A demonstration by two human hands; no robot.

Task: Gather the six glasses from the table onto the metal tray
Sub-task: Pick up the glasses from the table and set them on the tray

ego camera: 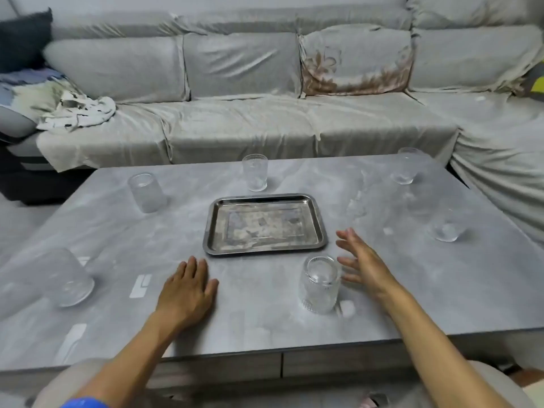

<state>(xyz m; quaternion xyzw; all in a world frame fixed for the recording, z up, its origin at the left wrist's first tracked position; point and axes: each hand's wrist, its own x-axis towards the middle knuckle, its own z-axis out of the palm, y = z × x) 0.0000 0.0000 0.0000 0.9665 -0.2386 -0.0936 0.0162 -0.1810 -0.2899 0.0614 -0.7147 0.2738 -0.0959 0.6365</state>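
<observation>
Glasses (320, 284) clear, faint, right-side ones blurred

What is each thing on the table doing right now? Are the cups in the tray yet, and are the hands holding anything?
Metal tray: flat on the table, nothing in it.
Near glass: upright on the table, beside the right hand.
Five other glasses: on the table around the tray, none in it.
Left hand: open, palm down on the table.
Right hand: open, fingers spread, holding nothing.
</observation>
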